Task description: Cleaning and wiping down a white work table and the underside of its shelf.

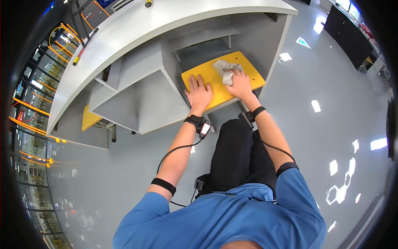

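Note:
A yellow stool seat (pixel 213 92), a flat board with small holes near its corners, stands partly under the grey desk in front of me. On its left part my left hand (pixel 199 92) lies flat with the fingers spread. My right hand (pixel 240 84) grips a crumpled pale grey cloth (pixel 226 68) and presses it on the right part of the seat. The fingertips of that hand are partly hidden in the cloth folds.
The curved white desk top (pixel 182 15) overhangs the seat, with a grey cabinet (pixel 153 99) at its left. Another yellow seat (pixel 89 118) shows further left. A black cabinet (pixel 347 37) stands far right on the glossy grey floor (pixel 327 124).

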`<state>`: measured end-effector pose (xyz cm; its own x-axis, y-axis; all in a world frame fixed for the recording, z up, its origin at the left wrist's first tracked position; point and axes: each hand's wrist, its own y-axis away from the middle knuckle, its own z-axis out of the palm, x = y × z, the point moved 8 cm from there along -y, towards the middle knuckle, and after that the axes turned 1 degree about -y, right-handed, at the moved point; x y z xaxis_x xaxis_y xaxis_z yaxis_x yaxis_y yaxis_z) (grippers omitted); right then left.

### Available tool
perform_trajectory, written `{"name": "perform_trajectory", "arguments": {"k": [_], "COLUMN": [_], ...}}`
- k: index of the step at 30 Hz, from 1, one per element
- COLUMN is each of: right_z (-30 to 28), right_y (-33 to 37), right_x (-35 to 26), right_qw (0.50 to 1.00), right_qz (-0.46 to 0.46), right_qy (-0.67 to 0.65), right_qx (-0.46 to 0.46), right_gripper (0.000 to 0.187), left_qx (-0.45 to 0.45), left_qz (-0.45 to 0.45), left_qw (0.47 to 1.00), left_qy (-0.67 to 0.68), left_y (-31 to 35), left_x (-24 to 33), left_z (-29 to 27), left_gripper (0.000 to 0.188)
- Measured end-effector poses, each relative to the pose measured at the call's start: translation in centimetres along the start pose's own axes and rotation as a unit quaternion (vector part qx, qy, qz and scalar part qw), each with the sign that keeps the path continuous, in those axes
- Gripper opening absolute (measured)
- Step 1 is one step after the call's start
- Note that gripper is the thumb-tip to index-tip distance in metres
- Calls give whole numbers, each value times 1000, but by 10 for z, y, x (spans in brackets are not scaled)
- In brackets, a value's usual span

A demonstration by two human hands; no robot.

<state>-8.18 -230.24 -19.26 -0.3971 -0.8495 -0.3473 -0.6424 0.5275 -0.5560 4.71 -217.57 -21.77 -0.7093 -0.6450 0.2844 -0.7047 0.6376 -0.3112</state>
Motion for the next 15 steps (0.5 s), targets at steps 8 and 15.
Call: {"name": "perform_trajectory", "arguments": {"k": [8,15], "right_z": [-39,-45], "right_y": [71,30], "right_x": [-55,8], "right_qw": [991,992], "right_qz": [-80,-75], "right_qy": [-23,-12], "right_qx": [-103,-98], "right_gripper": [56,48], "left_qx": [-20,-49], "left_qz": [45,74], "left_qw": [999,996], "left_qy": [-8,10], "left_y": [34,62], "left_x": [-15,-24], "left_z": [-15,-33], "left_gripper": [63,62]}}
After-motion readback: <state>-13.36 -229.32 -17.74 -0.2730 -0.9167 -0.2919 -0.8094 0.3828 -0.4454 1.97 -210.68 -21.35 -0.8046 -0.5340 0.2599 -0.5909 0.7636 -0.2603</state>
